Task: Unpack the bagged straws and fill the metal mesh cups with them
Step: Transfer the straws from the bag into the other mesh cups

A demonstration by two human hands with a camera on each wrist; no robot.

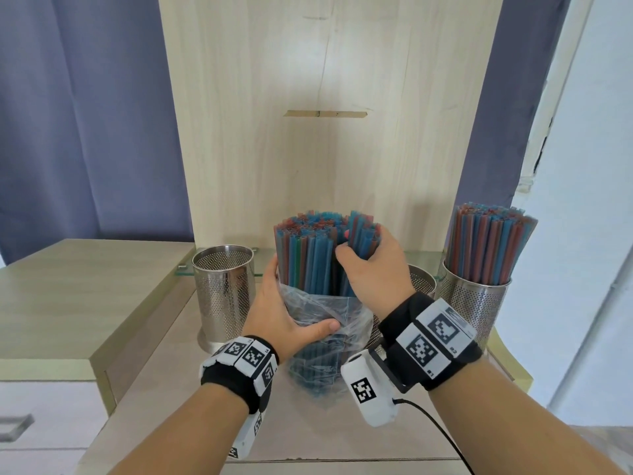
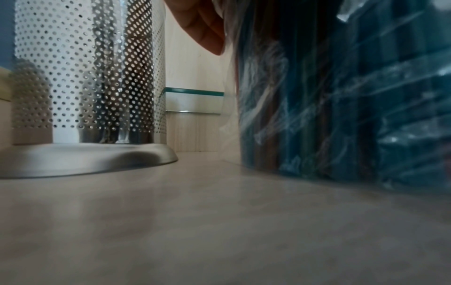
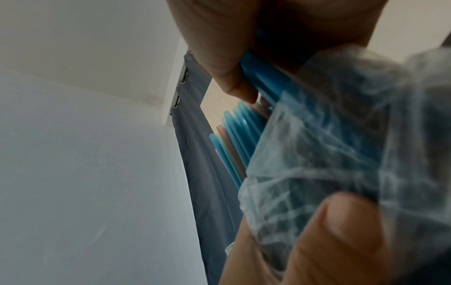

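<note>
Nearest, the left hand [image 1: 284, 323] grips the clear plastic bag [image 1: 329, 341] standing on the counter [image 1: 164, 365]. Above it, the right hand [image 1: 371, 269] closes round part of the straws [image 1: 308, 255]. Advisably, pull straight upward while pinning the bag. Beyond stand an empty mesh cup [image 1: 224, 286] and a filled cup [image 1: 476, 303].

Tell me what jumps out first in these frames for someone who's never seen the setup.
The upright bundle of blue and red straws at centre, half out of its clear plastic bag: the left hand holds the bag while the right hand has a grip on some straws. Right of it, a mesh cup packed with straws; left, an empty mesh cup.
</note>
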